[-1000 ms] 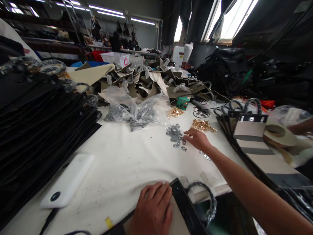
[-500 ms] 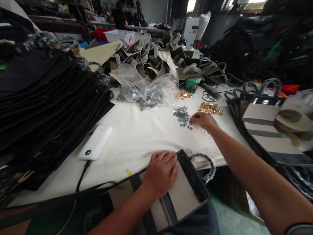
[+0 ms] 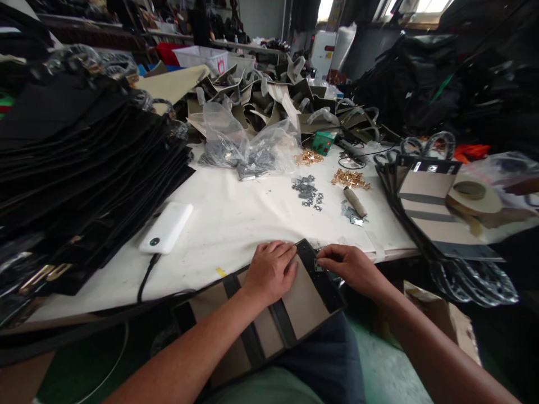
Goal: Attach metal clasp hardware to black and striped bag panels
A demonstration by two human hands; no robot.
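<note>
A bag panel (image 3: 306,294) with beige, dark-striped lining lies across my lap and the table's front edge. My left hand (image 3: 272,272) rests palm down on its lining, fingers together and holding nothing. At the panel's black end band, my right hand (image 3: 347,266) pinches a small metal plate (image 3: 318,265) with holes, thumb against forefinger. The plate is at the band; whether it touches is hard to tell. Farther back on the table lies a loose heap of similar grey plates (image 3: 304,188). A short worn rod (image 3: 355,202) lies right of that heap, on some more metal pieces.
Dark bag pieces (image 3: 92,185) are stacked high at left, beside a white power bank (image 3: 167,229) with a cable. Gold-coloured fittings (image 3: 350,179), plastic bags (image 3: 252,148) and a green box (image 3: 323,142) lie farther back. Lined panels with wrapped handles (image 3: 433,196) overhang the right edge.
My right hand has come back from the heap of grey plates to the panel's black band, carrying a plate. The rod it covered now shows. My left hand stays on the panel.
</note>
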